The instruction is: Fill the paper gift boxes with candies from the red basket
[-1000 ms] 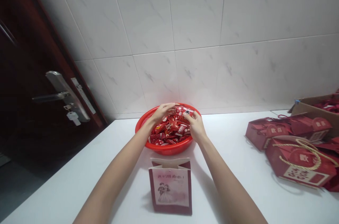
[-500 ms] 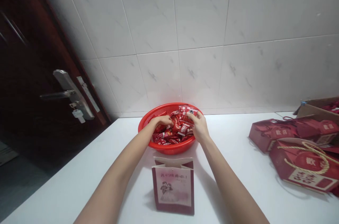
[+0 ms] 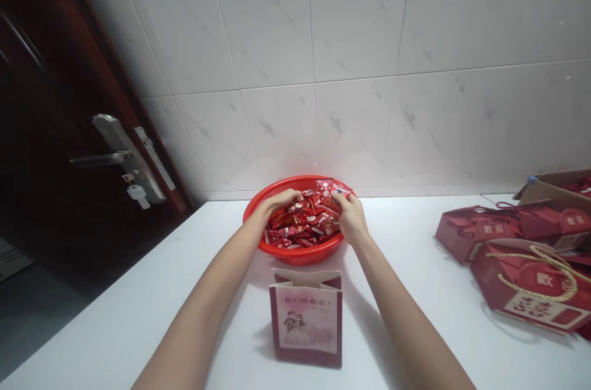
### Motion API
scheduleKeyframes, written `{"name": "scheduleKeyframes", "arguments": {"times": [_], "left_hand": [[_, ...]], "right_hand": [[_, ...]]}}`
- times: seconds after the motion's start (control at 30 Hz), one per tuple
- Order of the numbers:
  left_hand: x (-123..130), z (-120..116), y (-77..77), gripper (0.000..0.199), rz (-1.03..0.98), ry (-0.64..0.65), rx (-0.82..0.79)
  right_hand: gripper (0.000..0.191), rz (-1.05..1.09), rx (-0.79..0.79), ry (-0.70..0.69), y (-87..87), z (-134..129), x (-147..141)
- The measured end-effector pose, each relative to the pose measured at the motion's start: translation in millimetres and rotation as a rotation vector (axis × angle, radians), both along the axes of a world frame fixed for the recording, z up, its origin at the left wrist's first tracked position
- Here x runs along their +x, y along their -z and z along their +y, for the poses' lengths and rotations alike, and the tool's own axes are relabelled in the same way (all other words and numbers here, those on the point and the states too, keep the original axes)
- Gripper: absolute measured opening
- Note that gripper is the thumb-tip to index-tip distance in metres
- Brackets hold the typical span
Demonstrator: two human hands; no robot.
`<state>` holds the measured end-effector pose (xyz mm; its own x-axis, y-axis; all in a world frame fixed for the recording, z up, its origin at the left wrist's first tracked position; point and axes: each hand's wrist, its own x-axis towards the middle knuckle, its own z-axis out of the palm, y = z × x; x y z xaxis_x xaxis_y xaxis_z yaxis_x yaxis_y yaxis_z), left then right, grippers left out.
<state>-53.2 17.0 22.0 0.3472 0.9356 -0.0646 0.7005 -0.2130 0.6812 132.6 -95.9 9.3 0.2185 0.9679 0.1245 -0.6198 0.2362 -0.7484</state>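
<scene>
A red plastic basket (image 3: 302, 259) stands near the wall, filled with red-wrapped candies (image 3: 302, 230). Over its left side is my left hand (image 3: 282, 199), fingers curled in among the wrappers; whether it grips one is hidden. At the basket's right side my right hand (image 3: 351, 214) pinches red candy packets (image 3: 327, 186) between thumb and fingers, above the pile. In front of the basket a dark red paper gift box (image 3: 307, 322) stands upright with its top open. A printed couple shows on its front.
On the right of the white table (image 3: 401, 291) lie several red gift boxes (image 3: 530, 282) with rope handles. Behind them is a cardboard box (image 3: 545, 187) with red contents. A dark door (image 3: 55, 101) stands at left, and a tiled wall (image 3: 351, 119) rises behind.
My left hand has shifted up and back over the candies, which lie differently now. My right hand still holds the packets at the basket's right side. The view has moved slightly.
</scene>
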Motion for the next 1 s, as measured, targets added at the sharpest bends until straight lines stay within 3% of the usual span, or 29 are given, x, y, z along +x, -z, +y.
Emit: {"name": "scheduleKeyframes", "arguments": {"times": [0.47, 0.63, 0.8, 0.9, 1.0], "left_hand": [[-6.9, 24.9, 13.4, 0.034, 0.067, -0.007, 0.003], [-3.2, 19.1, 21.2, 0.035, 0.178, 0.029, -0.003], [11.0, 8.4, 28.6, 0.026, 0.426, 0.056, -0.066], [19.2, 2.4, 24.7, 0.010, 0.560, 0.047, -0.070], [22.0, -4.9, 15.6, 0.021, 0.619, 0.038, -0.033]], "right_hand": [[0.018, 0.039, -0.006, 0.036, -0.1, 2.4, -0.1], [0.016, 0.042, -0.014, 0.049, 0.1, 2.5, 0.1], [0.016, 0.033, 0.008, 0.017, -0.7, 1.3, 0.7], [0.014, 0.041, 0.013, 0.012, -1.2, 1.1, 0.5], [0.013, 0.039, 0.004, 0.017, -1.6, 0.8, 0.4]]}}
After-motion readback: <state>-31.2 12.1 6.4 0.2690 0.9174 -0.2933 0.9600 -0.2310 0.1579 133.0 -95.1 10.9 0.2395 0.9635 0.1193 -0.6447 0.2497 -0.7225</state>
